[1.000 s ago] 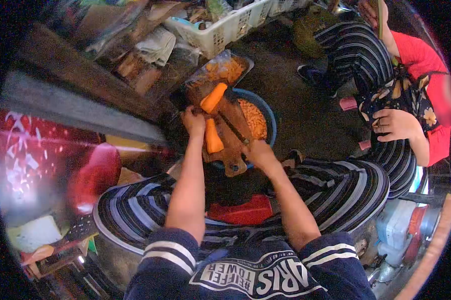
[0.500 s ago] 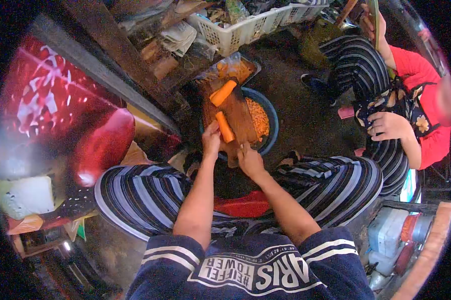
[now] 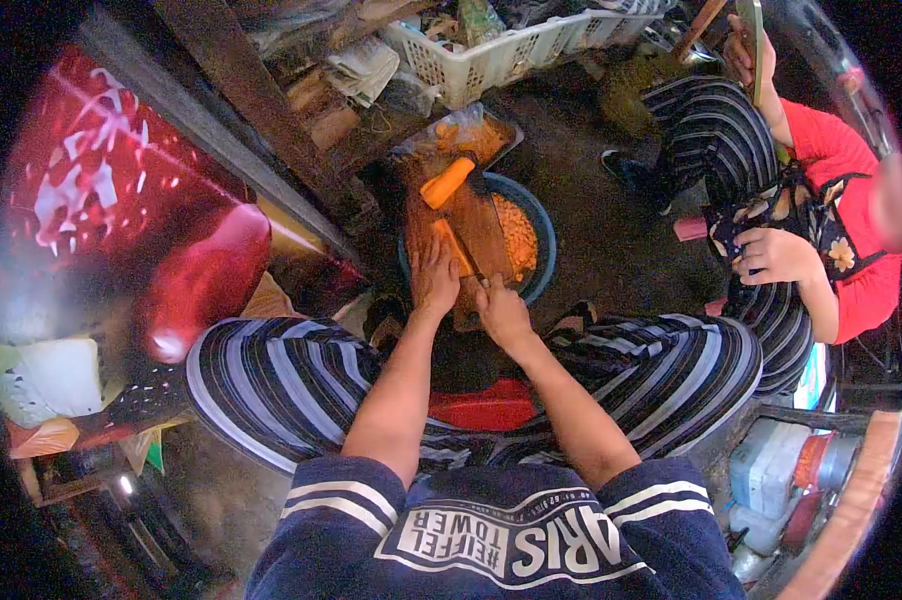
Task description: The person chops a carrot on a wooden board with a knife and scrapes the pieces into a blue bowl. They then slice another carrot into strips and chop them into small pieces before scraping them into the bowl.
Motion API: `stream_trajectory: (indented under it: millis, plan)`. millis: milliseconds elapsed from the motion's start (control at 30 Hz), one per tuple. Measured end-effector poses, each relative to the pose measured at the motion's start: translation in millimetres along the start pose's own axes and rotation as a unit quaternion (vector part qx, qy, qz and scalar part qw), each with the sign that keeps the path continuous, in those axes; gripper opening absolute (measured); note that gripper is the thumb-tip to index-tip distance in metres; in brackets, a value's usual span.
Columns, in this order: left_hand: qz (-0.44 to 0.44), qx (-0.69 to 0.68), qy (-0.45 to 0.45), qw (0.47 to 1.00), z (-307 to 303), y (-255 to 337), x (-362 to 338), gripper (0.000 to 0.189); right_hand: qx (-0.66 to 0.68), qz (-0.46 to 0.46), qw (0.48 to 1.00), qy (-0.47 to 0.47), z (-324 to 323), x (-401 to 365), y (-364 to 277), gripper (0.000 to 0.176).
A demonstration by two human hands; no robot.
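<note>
My left hand (image 3: pixel 435 280) lies over a peeled carrot piece (image 3: pixel 454 246), its fingers holding it down on the wooden cutting board (image 3: pixel 485 222). The handle of a knife (image 3: pixel 468 254) is gripped in my right hand (image 3: pixel 504 316), and the thin dark blade runs along the carrot's right side. Farther up the board rests a second, thicker carrot (image 3: pixel 448 184). The board lies across a blue basin (image 3: pixel 544 222) that contains many small chopped carrot bits (image 3: pixel 516 236). My left fingers partly cover the held carrot.
Behind the board is a metal tray (image 3: pixel 512 142) with more orange pieces in a plastic bag. A white plastic crate (image 3: pixel 461 78) stands at the back. On the right sits another person (image 3: pixel 836 215) in red, one hand raised with a long flat object. A wooden beam (image 3: pixel 261 90) slants on the left.
My left hand has moved from beside the carrot's lower end up onto it. The knife blade now shows along the carrot. The second carrot stays where it was.
</note>
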State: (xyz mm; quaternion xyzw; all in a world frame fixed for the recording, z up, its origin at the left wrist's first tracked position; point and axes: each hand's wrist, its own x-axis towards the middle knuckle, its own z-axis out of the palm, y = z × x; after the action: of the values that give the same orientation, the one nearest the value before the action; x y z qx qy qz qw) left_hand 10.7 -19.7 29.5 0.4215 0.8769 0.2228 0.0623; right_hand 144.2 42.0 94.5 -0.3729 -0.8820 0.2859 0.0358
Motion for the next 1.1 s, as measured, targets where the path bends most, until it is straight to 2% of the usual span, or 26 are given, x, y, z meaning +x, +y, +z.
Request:
stream_trajectory:
  millis: [233, 300, 333, 467, 533, 633, 767, 900, 1033, 1100]
  plan:
    - [-0.039, 0.015, -0.012, 0.999, 3.8, 5.0, 0.4, 0.047, 0.008, -0.025, 1.0, -0.001, -3.3, -1.7, -10.7, 0.038]
    - [-0.045, 0.015, -0.008, 0.999, 3.2, 6.1, -0.7, 0.047, 0.001, 0.03, 0.999, -0.021, -3.9, -0.1, -16.4, 0.036]
    - [-0.051, 0.015, -0.004, 0.999, 3.1, 6.2, -1.5, 0.047, 0.0, 0.03, 0.999, -0.022, -6.7, 0.7, -20.2, 0.036]
    - [-0.063, 0.031, -0.027, 0.997, 7.8, 4.9, -2.8, 0.047, -0.034, 0.022, 0.997, -0.066, -9.8, 15.5, -22.4, 0.042]
    - [-0.049, 0.0, 0.023, 0.999, 12.1, 2.6, -3.4, 0.047, -0.059, 0.013, 0.995, -0.08, -7.8, 23.1, -19.3, 0.044]
    - [-0.055, 0.013, 0.02, 0.998, 15.2, 0.5, -3.9, 0.047, -0.075, 0.004, 0.988, -0.135, -4.2, 28.2, -16.0, 0.043]
    - [-0.075, -0.022, 0.017, 0.997, 18.9, -0.6, -7.5, 0.046, -0.032, 0.036, 0.996, -0.081, 12.3, 19.0, -11.3, 0.039]
    - [-0.056, -0.001, 0.041, 0.998, 21.8, -2.3, -5.6, 0.047, -0.007, 0.058, 0.997, -0.046, 40.3, 17.1, 2.5, 0.036]
    - [-0.043, -0.026, 0.071, 0.996, 20.3, -2.1, -9.6, 0.048, -0.014, 0.061, 0.997, -0.036, 43.0, 17.4, 3.3, 0.034]
    - [-0.051, -0.027, 0.058, 0.997, 19.9, -0.2, -8.2, 0.048, -0.011, 0.024, 1.0, -0.015, 42.8, 11.5, 2.6, 0.034]
